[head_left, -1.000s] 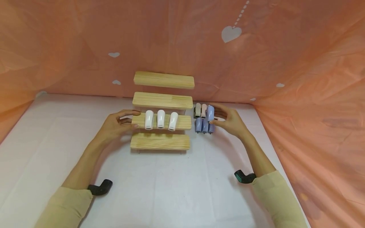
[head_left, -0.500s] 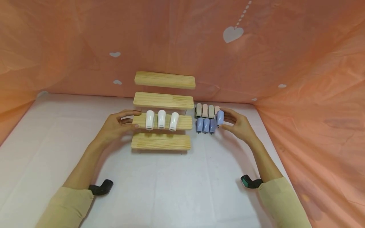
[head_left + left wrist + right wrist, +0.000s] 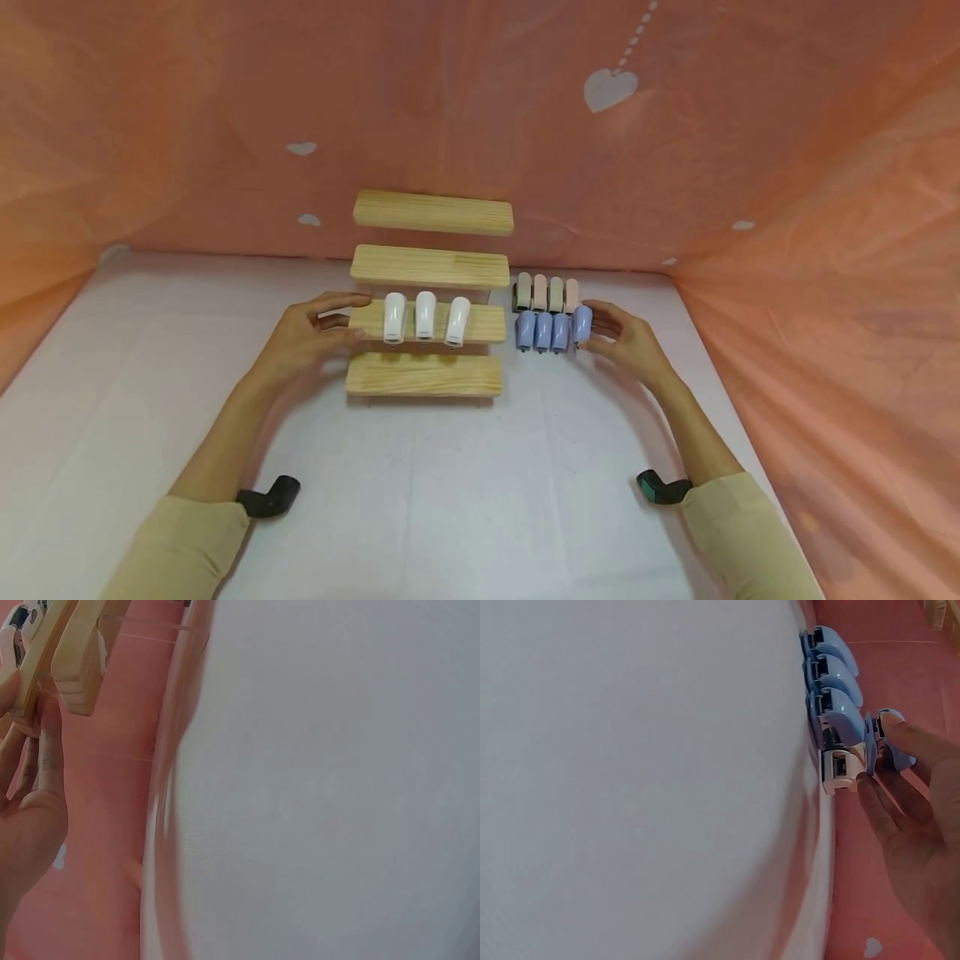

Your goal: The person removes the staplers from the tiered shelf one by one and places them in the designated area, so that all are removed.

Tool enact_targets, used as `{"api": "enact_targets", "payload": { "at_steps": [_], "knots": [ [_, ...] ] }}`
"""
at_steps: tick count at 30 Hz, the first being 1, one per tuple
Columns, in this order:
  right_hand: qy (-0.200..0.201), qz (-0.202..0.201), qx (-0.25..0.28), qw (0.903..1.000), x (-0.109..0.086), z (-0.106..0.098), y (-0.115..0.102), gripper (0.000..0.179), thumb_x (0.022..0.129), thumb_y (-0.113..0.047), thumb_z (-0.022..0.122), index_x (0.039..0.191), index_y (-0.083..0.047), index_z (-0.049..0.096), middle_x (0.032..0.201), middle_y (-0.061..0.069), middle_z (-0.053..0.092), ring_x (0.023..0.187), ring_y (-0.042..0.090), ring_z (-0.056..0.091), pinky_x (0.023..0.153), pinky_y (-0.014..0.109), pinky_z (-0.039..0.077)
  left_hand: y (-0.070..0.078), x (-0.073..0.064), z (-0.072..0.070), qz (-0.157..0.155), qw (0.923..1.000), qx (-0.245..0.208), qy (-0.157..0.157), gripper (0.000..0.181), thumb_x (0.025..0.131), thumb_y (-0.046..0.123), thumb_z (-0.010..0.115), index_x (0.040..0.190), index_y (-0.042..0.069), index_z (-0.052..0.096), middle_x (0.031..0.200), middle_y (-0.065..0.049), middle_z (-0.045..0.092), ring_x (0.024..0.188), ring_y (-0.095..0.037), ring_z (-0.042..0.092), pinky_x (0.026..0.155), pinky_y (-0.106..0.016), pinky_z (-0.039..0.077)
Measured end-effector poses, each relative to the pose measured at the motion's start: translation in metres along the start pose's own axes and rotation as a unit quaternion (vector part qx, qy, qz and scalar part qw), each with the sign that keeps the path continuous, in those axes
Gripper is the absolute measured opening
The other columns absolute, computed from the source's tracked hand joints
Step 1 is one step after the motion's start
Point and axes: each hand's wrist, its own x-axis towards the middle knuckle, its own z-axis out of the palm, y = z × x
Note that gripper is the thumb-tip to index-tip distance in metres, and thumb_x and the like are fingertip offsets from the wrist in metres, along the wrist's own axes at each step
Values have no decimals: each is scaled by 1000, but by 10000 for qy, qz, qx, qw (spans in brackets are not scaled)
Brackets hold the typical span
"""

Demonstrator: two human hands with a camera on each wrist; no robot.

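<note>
In the head view my left hand grips the left end of a wooden shelf board. The left wrist view shows the thumb and fingers on either side of that board. Three white staplers stand in a row on it. My right hand pinches a blue stapler at the right end of a row of blue staplers. From the right wrist view, this held stapler sits between thumb and fingertips, beside a pink stapler.
The stepped rack has more wooden boards, with a top board at the back and a front board. Behind the blue row stand green and pink staplers. An orange cloth hangs behind the white table.
My right hand has carried the blue stapler rightward, then down and slightly toward me, beside the other blue ones. More of the green and pink staplers show now. The left hand stays at the board.
</note>
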Motion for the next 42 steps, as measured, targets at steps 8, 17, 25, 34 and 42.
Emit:
{"api": "enact_targets", "payload": {
  "at_steps": [8, 17, 25, 34, 42],
  "knots": [
    [-36, 236, -213, 9995, -5, 3, -5, 61, 82, 10, 74, 137, 11, 49, 131, 31, 56, 119, 44, 57, 100, 55, 46, -2, 0, 2, 86, 9999, -74, 1, 49, 89, 13, 77, 134, 4, 61, 131, -2, 58, 104, -14, 63, 84, -20, 54],
    [-73, 364, -527, 9979, 1, 9, 38, 63, 83, 2, 78, 140, 1, 51, 133, 24, 58, 120, 37, 59, 100, 46, 49, -4, -2, 4, 111, 9997, -228, -17, 49, 89, 9, 76, 135, 2, 60, 131, -2, 58, 100, -15, 64, 81, -22, 56],
    [45, 313, -806, 9962, 4, 10, 51, 64, 81, -3, 81, 138, -4, 54, 129, 21, 60, 118, 36, 60, 101, 44, 49, -3, -2, 4, 109, 9996, -264, 24, 48, 89, 8, 76, 134, 3, 61, 132, -2, 58, 101, -14, 64, 81, -22, 56],
    [-23, 497, -398, 9980, 7, 13, 51, 67, 82, 0, 80, 141, -5, 49, 135, 21, 55, 123, 36, 56, 105, 43, 45, -2, -1, 1, -51, 10000, 1, 75, 50, 88, 15, 78, 135, 8, 62, 134, 0, 57, 105, -15, 62, 85, -20, 53],
    [3, 403, -335, 9986, 10, 8, 48, 62, 86, -3, 76, 142, -3, 49, 135, 23, 55, 120, 39, 57, 104, 48, 46, -2, 1, 1, -58, 9998, -181, 66, 50, 88, 12, 77, 135, 6, 62, 133, -3, 56, 102, -16, 63, 82, -22, 55]
  ]
}}
